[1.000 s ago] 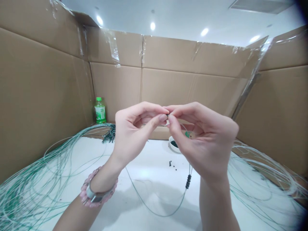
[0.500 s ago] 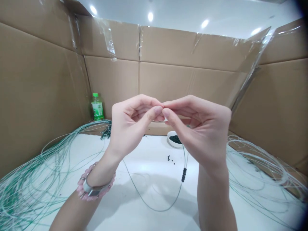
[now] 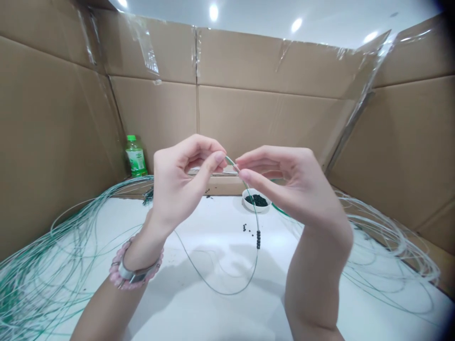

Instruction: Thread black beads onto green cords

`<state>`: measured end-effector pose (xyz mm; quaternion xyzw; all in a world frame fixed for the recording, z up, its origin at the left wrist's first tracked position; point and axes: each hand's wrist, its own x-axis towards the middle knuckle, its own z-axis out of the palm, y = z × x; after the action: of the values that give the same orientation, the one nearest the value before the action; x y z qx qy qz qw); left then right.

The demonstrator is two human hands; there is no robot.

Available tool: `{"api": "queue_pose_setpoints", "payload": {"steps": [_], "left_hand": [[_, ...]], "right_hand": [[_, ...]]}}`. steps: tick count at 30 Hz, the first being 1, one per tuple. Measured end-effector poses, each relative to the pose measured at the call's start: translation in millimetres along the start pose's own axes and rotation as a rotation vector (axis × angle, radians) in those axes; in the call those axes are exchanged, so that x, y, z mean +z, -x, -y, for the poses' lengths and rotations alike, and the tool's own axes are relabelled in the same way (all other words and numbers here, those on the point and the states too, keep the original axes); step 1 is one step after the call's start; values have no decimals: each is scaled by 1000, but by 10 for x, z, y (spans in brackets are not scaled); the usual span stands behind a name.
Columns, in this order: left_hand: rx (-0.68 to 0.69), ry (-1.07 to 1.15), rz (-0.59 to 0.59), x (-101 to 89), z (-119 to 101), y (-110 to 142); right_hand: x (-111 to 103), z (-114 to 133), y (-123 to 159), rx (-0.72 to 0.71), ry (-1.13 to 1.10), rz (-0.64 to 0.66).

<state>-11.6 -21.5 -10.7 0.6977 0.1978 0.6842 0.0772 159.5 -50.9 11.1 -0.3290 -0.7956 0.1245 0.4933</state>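
My left hand [image 3: 188, 180] pinches a thin green cord [image 3: 230, 160] between thumb and index finger. The cord arcs right from that pinch, past the tips of my right hand [image 3: 284, 182], whose thumb and index finger close lightly around it. Below my right fingertips the cord hangs down through a short stack of black beads [image 3: 258, 239]. From there it loops low and rises left toward my left wrist. Behind the hanging cord stands a white bowl [image 3: 244, 204] holding many small black beads. Several loose black beads [image 3: 245, 228] lie on the table in front of it.
Bundles of green and white cords [image 3: 67, 241] spread along the left side; paler cords [image 3: 394, 241] lie at the right. A green-capped bottle [image 3: 136, 156] stands at the back left. Cardboard walls [image 3: 266, 113] surround the white table [image 3: 213, 322].
My hands have moved apart, exposing a stretch of cord between them. The beaded part of the cord has shifted left and up in view, and the bowl is now less hidden.
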Motion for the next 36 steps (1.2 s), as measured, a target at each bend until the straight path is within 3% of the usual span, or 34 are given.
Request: {"api": "queue_pose_setpoints", "payload": {"steps": [4, 9, 14, 17, 19, 20, 23, 28, 36], "left_hand": [[-15, 7, 19, 36, 0, 39], [-66, 79, 22, 53, 8, 48], [-106, 305, 138, 129, 241, 19], [-196, 106, 412, 265, 557, 111], [-194, -174, 801, 385, 821, 267], [-186, -221, 925, 448, 958, 372], [-189, -293, 1104, 621, 1317, 741], [-212, -336, 1173, 780, 1569, 1187], [-223, -277, 1139, 829, 1611, 1308]], "right_hand": [[101, -7, -49, -68, -99, -33], [111, -38, -57, -101, -72, -66], [83, -40, -62, -143, -82, -223], [42, -29, -58, -149, -114, -313], [6, -23, -46, -156, -141, -340], [-11, -22, -38, -157, -158, -331], [-50, -25, -15, -148, -222, -240], [-53, -21, 18, -171, -299, -201], [-76, -52, 32, -179, -345, -226]]}}
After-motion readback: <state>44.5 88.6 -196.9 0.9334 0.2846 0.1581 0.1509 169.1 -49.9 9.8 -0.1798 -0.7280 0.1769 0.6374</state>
